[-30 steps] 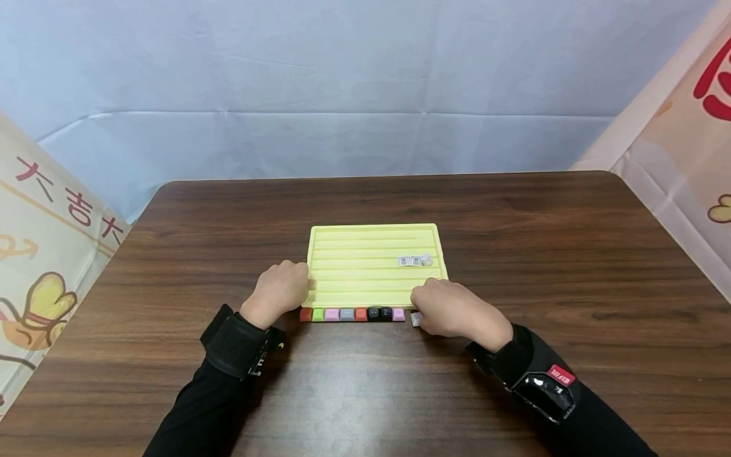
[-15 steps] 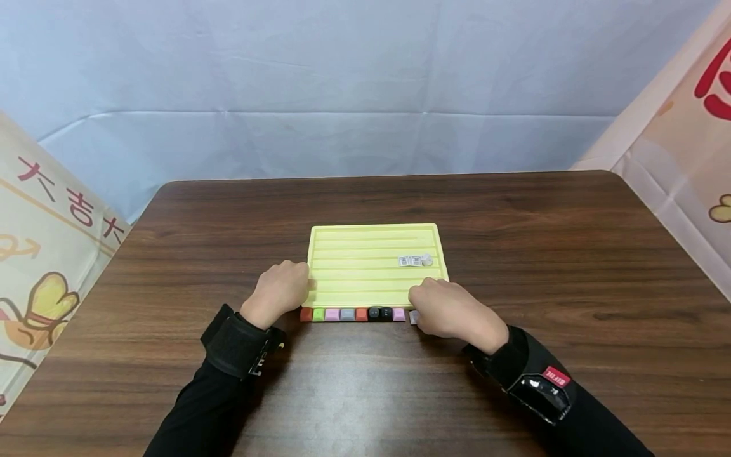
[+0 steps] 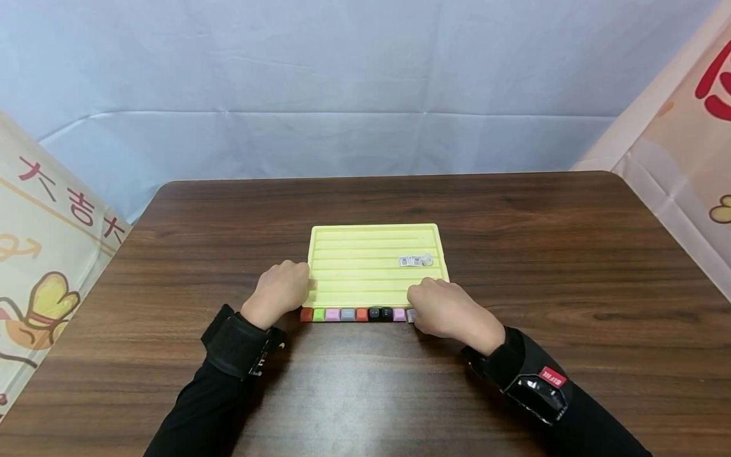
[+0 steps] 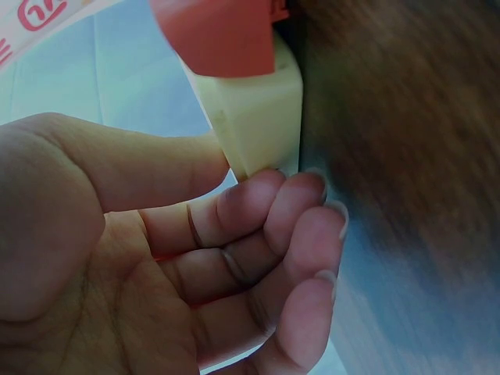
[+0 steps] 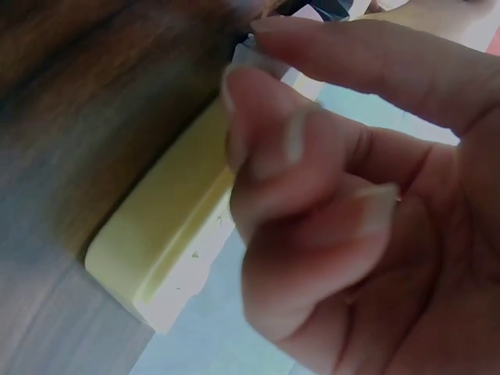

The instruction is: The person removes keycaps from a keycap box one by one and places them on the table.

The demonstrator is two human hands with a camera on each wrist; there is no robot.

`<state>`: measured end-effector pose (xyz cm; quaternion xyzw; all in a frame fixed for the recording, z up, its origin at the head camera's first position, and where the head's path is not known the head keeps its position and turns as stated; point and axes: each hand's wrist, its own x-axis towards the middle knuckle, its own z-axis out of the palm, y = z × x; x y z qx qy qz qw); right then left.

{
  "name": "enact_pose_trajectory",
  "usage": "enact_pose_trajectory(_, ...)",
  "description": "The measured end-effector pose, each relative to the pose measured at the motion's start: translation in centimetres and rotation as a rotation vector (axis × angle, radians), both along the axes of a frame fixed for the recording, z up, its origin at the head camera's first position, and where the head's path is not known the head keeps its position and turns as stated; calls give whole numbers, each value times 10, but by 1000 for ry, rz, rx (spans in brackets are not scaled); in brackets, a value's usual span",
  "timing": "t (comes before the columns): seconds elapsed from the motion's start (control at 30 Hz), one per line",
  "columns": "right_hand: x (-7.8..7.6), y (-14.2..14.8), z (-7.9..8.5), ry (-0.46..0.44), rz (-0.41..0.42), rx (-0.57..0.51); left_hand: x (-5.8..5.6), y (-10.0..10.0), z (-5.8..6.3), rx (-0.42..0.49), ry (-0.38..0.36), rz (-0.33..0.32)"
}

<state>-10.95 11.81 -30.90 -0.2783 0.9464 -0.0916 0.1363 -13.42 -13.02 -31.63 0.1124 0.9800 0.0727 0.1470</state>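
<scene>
A yellow ridged board (image 3: 360, 273) lies on the table, several coloured keycaps lined up along its near edge. My left hand (image 3: 281, 287) grips the board's left edge; in the left wrist view the thumb and curled fingers meet at its side, beside a red keycap (image 4: 223, 39). At the row's right end, my right hand (image 3: 451, 310) pinches a pale grey keycap (image 3: 410, 315) close beside a pink keycap (image 3: 399, 315). In the right wrist view this keycap shows between thumb and forefinger, mostly hidden, with the other fingers curled near the board's side (image 5: 160, 211).
White labels (image 3: 410, 261) and a small clear lump (image 3: 427, 259) sit on the board's right half. The brown wooden table (image 3: 365, 393) extends all round. Behind it hangs a pale blue cloth (image 3: 342, 82), with printed cloths at both sides.
My right hand has slid slightly left with the pale grey keycap, and the gap to the pink keycap has narrowed. My left hand has stayed on the board's edge.
</scene>
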Motion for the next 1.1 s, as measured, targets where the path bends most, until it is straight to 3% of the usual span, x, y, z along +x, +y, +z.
enact_pose_trajectory(0.57, -1, -1, -2, 28, 21, -16, -1, 1, -1, -7, -10, 11)
enact_pose_trajectory(1.1, 0, 1, 2, -32, 4, 1, -1, 1, 0, 4, -20, 8)
